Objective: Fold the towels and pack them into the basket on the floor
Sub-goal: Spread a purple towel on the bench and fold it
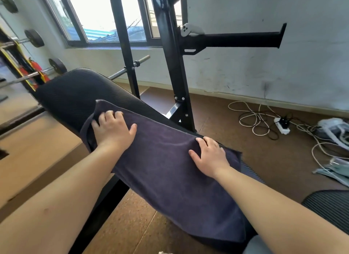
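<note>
The dark towel (pixel 160 168) lay along the padded bench surface (pixel 66 95). The hands were apart: the left hand (pixel 113 129) curled its fingers round the towel's far end, and the right hand (pixel 209 157) pressed flat, fingers spread.

the towel (pixel 170 168) hides the near half of the bench pad (pixel 71 95), and its own near end slips under the right forearm (pixel 273 202) toward the lower edge. the left hand (pixel 113 130) curls over the towel's far corner, fingertips tucked out of sight in the fold. the rack (pixel 170 64) is cut off at the top. a pale scrap (pixel 163 252) at the bottom edge and the bundle (pixel 334 129) beside the cables (pixel 253 119) cannot be identified
</note>
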`<state>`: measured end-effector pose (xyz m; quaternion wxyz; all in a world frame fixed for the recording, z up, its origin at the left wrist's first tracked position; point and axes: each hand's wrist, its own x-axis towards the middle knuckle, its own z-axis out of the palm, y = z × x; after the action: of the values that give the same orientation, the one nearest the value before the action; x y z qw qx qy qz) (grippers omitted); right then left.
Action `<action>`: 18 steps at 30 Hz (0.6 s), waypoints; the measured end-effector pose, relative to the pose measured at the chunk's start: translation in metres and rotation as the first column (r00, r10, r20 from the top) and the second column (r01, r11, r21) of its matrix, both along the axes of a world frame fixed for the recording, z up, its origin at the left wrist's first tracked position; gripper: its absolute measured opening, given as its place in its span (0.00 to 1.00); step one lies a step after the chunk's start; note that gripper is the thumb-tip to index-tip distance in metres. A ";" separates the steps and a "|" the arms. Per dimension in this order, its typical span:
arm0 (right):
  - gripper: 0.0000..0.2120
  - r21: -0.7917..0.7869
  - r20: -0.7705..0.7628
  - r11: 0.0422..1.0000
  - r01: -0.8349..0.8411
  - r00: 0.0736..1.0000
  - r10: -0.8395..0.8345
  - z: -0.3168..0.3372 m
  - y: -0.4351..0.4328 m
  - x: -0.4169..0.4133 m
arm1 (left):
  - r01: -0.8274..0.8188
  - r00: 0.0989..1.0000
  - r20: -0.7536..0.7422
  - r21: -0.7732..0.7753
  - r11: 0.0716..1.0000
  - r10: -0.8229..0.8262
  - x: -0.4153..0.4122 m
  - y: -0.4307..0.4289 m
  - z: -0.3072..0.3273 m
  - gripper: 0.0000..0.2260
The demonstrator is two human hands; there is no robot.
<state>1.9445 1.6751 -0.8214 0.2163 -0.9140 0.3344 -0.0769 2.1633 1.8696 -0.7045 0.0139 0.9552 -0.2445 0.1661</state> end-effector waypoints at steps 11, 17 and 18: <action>0.38 0.100 -0.073 0.993 0.065 0.996 -0.058 -0.020 -0.010 0.013 | -0.014 0.995 -0.089 0.222 0.975 0.035 0.031 -0.027 -0.005 0.51; 0.38 0.104 -0.077 0.990 0.100 0.993 -0.092 -0.024 -0.017 0.018 | 0.046 0.997 -0.065 0.261 0.964 -0.030 0.048 -0.051 0.002 0.51; 0.38 0.110 -0.082 0.989 0.103 0.992 -0.094 -0.024 -0.018 0.018 | 0.065 0.997 -0.066 0.259 0.964 -0.049 0.050 -0.052 0.002 0.50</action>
<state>1.9622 1.6572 -0.8449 0.2513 -0.8848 0.3910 -0.0329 2.2136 1.8176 -0.7022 -0.1001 0.9458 -0.2910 0.1038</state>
